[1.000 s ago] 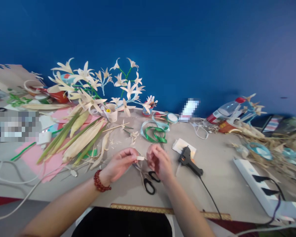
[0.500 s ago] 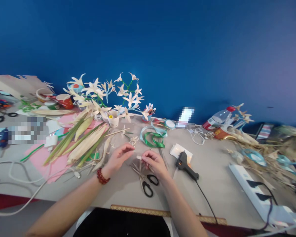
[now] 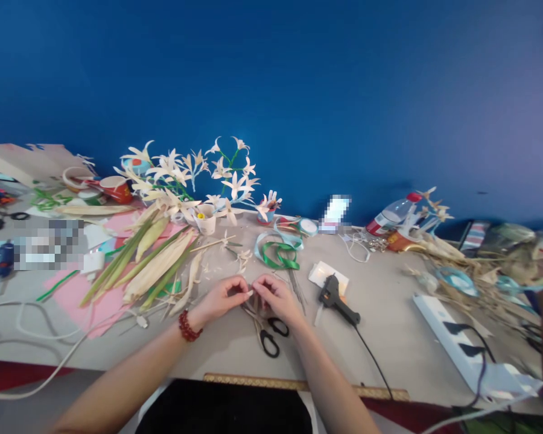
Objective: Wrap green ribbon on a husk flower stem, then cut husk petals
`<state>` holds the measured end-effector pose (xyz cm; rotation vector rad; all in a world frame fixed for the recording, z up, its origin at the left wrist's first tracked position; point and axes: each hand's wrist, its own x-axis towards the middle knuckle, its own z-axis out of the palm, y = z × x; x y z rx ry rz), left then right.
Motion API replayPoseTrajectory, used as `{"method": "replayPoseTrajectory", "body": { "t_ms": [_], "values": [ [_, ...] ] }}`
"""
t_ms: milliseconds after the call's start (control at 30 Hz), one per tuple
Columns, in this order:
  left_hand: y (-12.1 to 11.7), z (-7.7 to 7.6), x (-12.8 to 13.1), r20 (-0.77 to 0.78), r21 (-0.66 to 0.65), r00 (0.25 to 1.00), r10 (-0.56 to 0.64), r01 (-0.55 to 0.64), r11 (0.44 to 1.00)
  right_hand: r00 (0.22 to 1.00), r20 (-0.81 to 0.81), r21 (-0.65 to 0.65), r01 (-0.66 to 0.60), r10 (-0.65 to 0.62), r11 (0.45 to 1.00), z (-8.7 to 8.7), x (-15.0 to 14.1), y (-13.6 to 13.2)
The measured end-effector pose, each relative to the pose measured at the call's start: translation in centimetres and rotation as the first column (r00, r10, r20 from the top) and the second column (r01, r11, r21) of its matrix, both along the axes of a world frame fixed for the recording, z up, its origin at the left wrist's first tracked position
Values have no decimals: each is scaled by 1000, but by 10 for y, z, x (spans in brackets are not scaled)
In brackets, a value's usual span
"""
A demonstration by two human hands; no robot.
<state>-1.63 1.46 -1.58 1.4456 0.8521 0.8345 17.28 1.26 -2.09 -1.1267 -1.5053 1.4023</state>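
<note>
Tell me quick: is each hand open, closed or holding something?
Left hand: closed, pinching a small pale piece.
Right hand: curled at that piece; whether gripping, cannot tell.

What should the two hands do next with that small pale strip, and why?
Perhaps the left hand could hold the small pale strip steady while the right hand gently pinches it: both hands' fingertips meet right at it, and the black-handled metal scissors lie on the table, in neither hand.

Looks like a craft workspace to me: black pistol-shaped plastic glue gun [image 3: 337,299] right of the right hand [image 3: 275,296]. Cream star-shaped papery flowers [image 3: 169,163] beyond the left hand [image 3: 222,298].
</note>
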Motion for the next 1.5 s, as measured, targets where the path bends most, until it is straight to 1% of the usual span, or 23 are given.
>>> {"method": "replayPoseTrajectory", "body": {
  "t_ms": [67,133,233,400,467,533,567,600,667,733,800,833,900,967,1100,1267,1400,1500],
  "values": [
    [0,-1,2,61,-67,998,32,-28,997,997,27,56,76,-78,995,-1,4,0],
    [1,-1,3,114,-106,990,83,-71,992,992,41,94,117,-121,989,-1,8,-1],
    [2,-2,4,144,-117,981,130,-114,987,992,55,105,108,-114,989,-1,13,-3],
    [1,-2,2,140,-95,987,77,-64,993,990,120,133,59,-75,989,4,7,-1],
    [1,-2,1,136,-65,987,87,-79,995,979,192,170,31,-64,985,10,6,-3],
    [2,-2,1,130,-23,985,110,-108,994,945,321,210,-3,-66,978,18,9,-10],
    [2,-2,0,128,-8,984,122,-122,992,911,408,227,-33,-64,973,22,12,-16],
    [2,-1,1,129,-3,982,136,-137,991,860,509,226,-90,-39,970,26,15,-23],
    [3,-1,1,142,-32,974,173,-171,985,715,699,202,-226,21,953,33,23,-40],
    [4,0,2,163,-100,962,219,-205,974,547,837,166,-285,17,944,36,28,-56],
    [5,0,2,185,-153,948,258,-232,961,410,912,136,-298,-2,945,35,29,-68],
    [5,0,1,194,-165,944,267,-237,957,362,932,127,-298,-11,946,34,29,-71],
    [6,-1,-1,210,-172,940,268,-234,957,306,951,125,-292,-31,948,32,28,-75],
    [7,-4,-3,225,-186,939,260,-221,957,283,957,134,-268,-55,954,30,28,-75],
    [7,-8,-7,261,-221,931,255,-199,955,277,958,141,-226,-75,964,29,30,-73],
    [6,-3,-6,328,-272,899,289,-203,941,282,957,129,-226,-62,966,28,35,-73],
    [4,0,-4,348,-275,885,310,-220,936,309,950,91,-162,-37,983,24,45,-74],
    [3,-2,-4,363,-261,877,314,-228,938,336,942,42,-152,12,987,24,50,-77]
  ]
}}
